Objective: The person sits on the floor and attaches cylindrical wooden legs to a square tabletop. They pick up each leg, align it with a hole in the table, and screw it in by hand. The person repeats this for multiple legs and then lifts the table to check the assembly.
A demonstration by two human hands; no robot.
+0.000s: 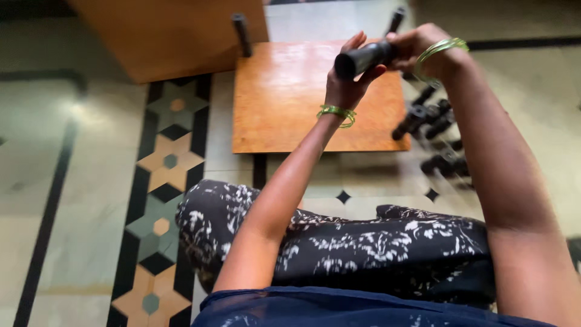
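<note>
- Tiled floor (91, 157), pale stone with black lines and a strip of tan and green star shapes, fills most of the view.
- Dark patterned trousers (375, 242) cover the person's folded legs at the bottom, with a blue top (339, 310) at the very edge.
- Orange-brown wooden board (284, 97) lies flat on the floor in front of the knees; two black legs stick up at its far corners, the left leg (241, 33) clearly, the right leg (396, 18) half hidden behind the hands.
- Second wooden panel (163, 33) of the same colour lies beyond it at the upper left, just beside the board.
- Loose black legs (423, 118) lie in a small heap on the floor to the right of the board, a little blurred.
- Left hand (348, 75) is raised above the board, fingers and thumb curled round the near end of a black tube (363, 57), with a green bangle (336, 114) on the wrist.
- Right hand (423, 51) is closed over the far end of the same tube, with green bangles (442, 51) on its wrist.
- Black tube is held in the air between both hands, tilted, its blunt round end pointing down and left, over the board's right part and clear of it.
</note>
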